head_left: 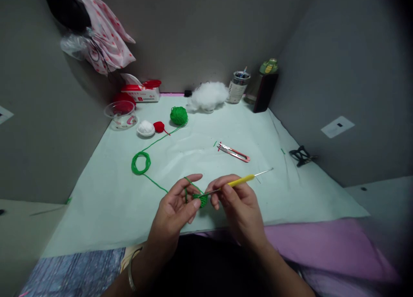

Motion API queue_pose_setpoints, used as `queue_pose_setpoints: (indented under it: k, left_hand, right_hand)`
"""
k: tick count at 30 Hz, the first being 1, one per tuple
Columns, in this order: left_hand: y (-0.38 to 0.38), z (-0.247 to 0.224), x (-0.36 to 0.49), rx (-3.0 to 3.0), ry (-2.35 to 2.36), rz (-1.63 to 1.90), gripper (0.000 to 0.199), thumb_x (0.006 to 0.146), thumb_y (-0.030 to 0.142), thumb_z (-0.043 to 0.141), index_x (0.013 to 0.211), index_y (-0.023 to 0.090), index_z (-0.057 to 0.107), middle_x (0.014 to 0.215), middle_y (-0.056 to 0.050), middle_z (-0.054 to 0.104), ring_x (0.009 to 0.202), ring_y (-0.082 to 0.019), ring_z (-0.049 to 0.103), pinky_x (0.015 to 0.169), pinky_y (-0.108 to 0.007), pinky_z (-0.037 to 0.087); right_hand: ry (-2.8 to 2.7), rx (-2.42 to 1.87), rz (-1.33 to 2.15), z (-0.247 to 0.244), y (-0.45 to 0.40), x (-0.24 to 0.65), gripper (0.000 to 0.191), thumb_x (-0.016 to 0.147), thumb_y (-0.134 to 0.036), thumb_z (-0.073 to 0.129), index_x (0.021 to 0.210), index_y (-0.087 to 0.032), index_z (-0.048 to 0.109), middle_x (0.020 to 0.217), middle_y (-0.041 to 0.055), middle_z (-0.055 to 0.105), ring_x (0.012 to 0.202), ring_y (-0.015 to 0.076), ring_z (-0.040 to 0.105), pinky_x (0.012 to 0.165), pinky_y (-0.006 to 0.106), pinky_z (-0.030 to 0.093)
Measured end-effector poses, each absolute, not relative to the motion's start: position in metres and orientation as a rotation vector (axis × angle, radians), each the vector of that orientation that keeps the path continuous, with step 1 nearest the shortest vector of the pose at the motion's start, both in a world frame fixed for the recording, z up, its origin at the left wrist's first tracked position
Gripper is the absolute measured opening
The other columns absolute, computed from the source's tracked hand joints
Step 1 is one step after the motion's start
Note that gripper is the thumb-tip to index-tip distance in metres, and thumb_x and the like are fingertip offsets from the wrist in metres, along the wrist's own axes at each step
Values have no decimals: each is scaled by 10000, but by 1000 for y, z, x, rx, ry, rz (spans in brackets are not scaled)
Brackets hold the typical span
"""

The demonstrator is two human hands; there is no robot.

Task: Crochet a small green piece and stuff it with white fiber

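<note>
My left hand (176, 206) pinches a small green crocheted piece (201, 200) between thumb and fingers, near the front of the table. Green yarn loops round its raised index finger. In my right hand (237, 202) is a crochet hook with a yellow handle (241, 180); its metal tip reaches into the green piece. From my left hand the yarn runs to a loose green coil (141, 163) on the table and on to a green yarn ball (178, 116) farther back.
Red-handled thread snips (233, 152) lie right of centre. White stuffing (209, 96), a can (238, 87) and a bottle (263, 86) stand at the back. At left are a plastic tub (121, 115), white ball (146, 128) and red ball (159, 127). A black clip (302, 156) lies right.
</note>
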State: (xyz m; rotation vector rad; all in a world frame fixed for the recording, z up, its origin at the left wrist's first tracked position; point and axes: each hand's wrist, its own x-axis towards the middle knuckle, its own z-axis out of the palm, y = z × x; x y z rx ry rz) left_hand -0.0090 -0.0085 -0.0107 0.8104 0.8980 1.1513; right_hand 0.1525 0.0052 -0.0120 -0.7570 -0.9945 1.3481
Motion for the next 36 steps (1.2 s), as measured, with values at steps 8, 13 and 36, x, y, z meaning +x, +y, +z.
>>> queue_pose_setpoints:
  k: [8, 13, 36]
  left_hand:
    - [-9, -12, -8, 907, 1051, 1233, 410, 839, 243, 822, 1240, 238, 739, 855, 3, 618, 729, -85, 550, 672, -164, 484]
    - [-11, -9, 0, 721, 1014, 1238, 560, 771, 248, 877, 1296, 222, 684, 802, 37, 605, 577, -38, 477, 521, -121, 412]
    - [1, 0, -5, 354, 704, 1051, 313, 776, 240, 882, 1069, 156, 811, 667, 82, 447, 447, 25, 190, 376, -84, 249]
  right_hand:
    - [-1508, -827, 834, -8, -5, 155, 206, 1053, -165, 530, 1108, -243, 712, 972, 43, 753, 823, 147, 714, 726, 280, 602]
    - [-1982, -826, 76, -12, -9, 156, 234, 1030, -164, 572, 1203, -203, 724, 1066, 106, 770, 979, 204, 736, 797, 309, 627]
    - [-1500, -875, 618, -10, -10, 159, 318, 981, -107, 643, 1195, -300, 778, 1013, 59, 773, 879, 191, 724, 744, 336, 616]
